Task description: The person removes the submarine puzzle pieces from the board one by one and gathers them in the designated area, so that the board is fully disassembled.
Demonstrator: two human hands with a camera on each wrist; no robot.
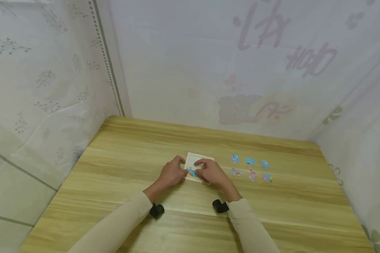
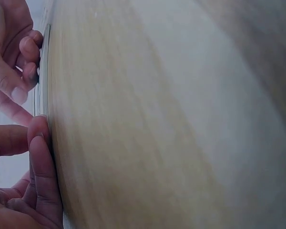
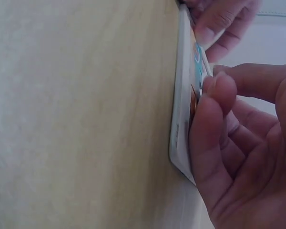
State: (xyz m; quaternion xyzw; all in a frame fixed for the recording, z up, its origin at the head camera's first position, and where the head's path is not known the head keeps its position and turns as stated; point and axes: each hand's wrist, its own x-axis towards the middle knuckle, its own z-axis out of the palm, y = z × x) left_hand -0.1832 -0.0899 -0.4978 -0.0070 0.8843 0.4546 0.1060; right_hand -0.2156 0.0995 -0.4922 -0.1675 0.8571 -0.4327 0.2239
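A small pale wooden puzzle tray (image 1: 201,155) lies flat on the table between my hands. Joined, colourful puzzle pieces (image 1: 191,173) in blue and orange fill part of its near side; its far part shows bare white. My left hand (image 1: 173,171) grips the tray's left edge, the thumb reaching the pieces. With thumb and fingers bent over the near right part, my right hand (image 1: 211,171) pinches a puzzle piece (image 3: 194,100), mostly covered by the fingers. In the right wrist view, that piece looks slightly tilted against the tray's surface.
Right of the tray, several loose puzzle pieces (image 1: 252,174) lie in two rows on the wood-grain table (image 1: 145,140). Printed cloth hangs (image 1: 177,70) rise behind the table and at both sides. A black wrist camera (image 1: 220,206) sits on each wrist.
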